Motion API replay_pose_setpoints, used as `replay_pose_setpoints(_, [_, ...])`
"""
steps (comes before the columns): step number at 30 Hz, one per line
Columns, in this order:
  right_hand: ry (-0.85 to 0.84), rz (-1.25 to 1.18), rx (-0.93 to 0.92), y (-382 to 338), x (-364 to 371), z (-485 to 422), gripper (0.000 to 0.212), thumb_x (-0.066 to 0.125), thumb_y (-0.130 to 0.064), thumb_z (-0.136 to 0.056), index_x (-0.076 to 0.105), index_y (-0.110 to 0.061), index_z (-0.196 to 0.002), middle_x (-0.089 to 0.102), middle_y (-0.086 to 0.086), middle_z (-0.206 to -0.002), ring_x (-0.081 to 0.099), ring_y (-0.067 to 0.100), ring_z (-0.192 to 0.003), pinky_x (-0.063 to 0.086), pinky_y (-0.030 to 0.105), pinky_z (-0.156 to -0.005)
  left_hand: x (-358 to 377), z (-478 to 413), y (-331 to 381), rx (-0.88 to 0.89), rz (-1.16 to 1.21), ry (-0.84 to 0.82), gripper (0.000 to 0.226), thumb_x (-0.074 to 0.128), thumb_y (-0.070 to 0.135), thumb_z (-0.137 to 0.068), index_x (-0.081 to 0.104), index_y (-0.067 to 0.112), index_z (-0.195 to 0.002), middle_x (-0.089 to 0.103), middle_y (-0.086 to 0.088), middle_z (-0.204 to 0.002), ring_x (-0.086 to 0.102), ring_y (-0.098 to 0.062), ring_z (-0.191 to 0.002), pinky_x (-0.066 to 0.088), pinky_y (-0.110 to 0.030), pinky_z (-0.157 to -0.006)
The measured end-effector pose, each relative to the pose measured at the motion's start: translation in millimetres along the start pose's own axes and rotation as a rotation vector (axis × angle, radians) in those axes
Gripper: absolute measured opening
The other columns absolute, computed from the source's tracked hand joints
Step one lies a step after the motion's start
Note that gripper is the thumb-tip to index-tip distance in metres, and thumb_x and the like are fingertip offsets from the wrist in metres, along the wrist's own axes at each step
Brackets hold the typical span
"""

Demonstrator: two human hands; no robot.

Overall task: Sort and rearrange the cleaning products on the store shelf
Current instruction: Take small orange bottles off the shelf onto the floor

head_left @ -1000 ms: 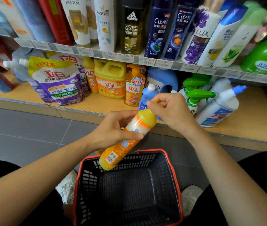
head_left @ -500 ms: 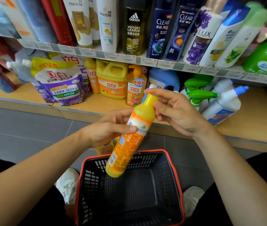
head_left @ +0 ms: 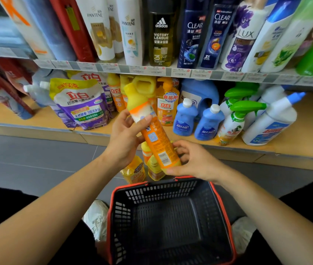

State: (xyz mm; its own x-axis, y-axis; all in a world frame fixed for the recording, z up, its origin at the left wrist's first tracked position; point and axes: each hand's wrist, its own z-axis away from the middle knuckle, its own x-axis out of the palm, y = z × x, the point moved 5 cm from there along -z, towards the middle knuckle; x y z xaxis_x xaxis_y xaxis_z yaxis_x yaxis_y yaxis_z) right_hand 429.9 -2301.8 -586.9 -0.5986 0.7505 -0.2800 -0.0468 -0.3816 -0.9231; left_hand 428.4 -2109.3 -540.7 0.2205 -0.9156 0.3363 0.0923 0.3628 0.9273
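Observation:
An orange bottle with a yellow cap [head_left: 152, 134] is held up in front of the lower shelf [head_left: 305, 142], cap pointing up and left. My left hand [head_left: 127, 138] grips its upper part just below the cap. My right hand [head_left: 192, 159] holds its bottom end with curled fingers. Behind it on the lower shelf stand yellow detergent bottles [head_left: 168, 104], a purple refill pouch [head_left: 83, 106], two small blue bottles [head_left: 185, 119] and green-topped spray bottles [head_left: 234, 123].
A black basket with a red rim [head_left: 171, 222] stands on the floor below my hands, nothing in it. Small yellow bottles [head_left: 142, 169] stand on the floor by the shelf base. Shampoo bottles [head_left: 161, 35] line the upper shelf.
The bottle has swung upright and risen toward the shelf. My right hand left the cap and moved down to the bottle's base; my left hand shifted up near the cap.

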Motion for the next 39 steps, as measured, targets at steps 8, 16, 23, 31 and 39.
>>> replay_pose_setpoints(8, [0.278, -0.011, -0.155, -3.4, -2.1, -5.7, 0.062, 0.091, -0.050, -0.045, 0.062, -0.054, -0.100, 0.072, -0.015, -0.099, 0.070, 0.008, -0.092, 0.059, 0.039, -0.085, -8.7, -8.2, 2.9, -0.005, 0.015, 0.021, 0.056, 0.074, 0.029, -0.082, 0.056, 0.009, -0.131, 0.073, -0.007, -0.121, 0.071, -0.023, -0.109, 0.061, -0.040, -0.085])
replay_pose_setpoints(16, [0.589, -0.150, -0.340, -24.8, -39.4, 8.3, 0.053, 0.089, -0.032, -0.057, 0.069, -0.040, -0.105, 0.074, -0.007, -0.103, 0.071, 0.012, -0.096, 0.058, 0.031, -0.081, -33.7, -20.1, -19.5, -0.309, -0.510, 0.084, 0.044, 0.073, 0.053, -0.086, 0.072, 0.012, -0.101, 0.080, -0.001, -0.090, 0.075, -0.018, -0.087, 0.056, -0.028, -0.068])
replay_pose_setpoints(23, [0.518, -0.152, -0.463, -39.6, -35.6, 11.4, 0.038, 0.088, -0.022, -0.069, 0.069, -0.028, -0.101, 0.070, -0.011, -0.090, 0.065, 0.007, -0.084, 0.052, 0.022, -0.077, -0.2, -9.6, -4.4, -0.025, -0.560, -0.086, 0.020, 0.077, 0.031, -0.087, 0.077, 0.013, -0.096, 0.077, -0.010, -0.094, 0.072, -0.017, -0.083, 0.057, -0.028, -0.069])
replay_pose_setpoints(31, [0.486, 0.070, -0.486, -44.7, -20.4, 15.1, 0.059, 0.090, -0.032, -0.063, 0.068, -0.026, -0.118, 0.065, -0.007, -0.109, 0.064, 0.010, -0.107, 0.050, 0.023, -0.090, 29.8, 12.9, -2.4, -0.009, -0.458, -0.233, 0.032, 0.076, 0.048, -0.071, 0.077, 0.018, -0.079, 0.071, -0.008, -0.078, 0.067, -0.010, -0.071, 0.056, -0.030, -0.065])
replay_pose_setpoints(39, [0.406, 0.219, -0.456, -50.8, -10.7, 13.6, 0.060, 0.093, -0.025, -0.065, 0.069, -0.016, -0.119, 0.061, -0.007, -0.107, 0.061, 0.012, -0.103, 0.051, 0.025, -0.085, 23.3, 17.3, -5.8, -0.023, -0.558, -0.204, 0.051, 0.083, 0.048, -0.063, 0.071, 0.003, -0.084, 0.071, -0.022, -0.086, 0.069, -0.020, -0.073, 0.060, -0.043, -0.070])
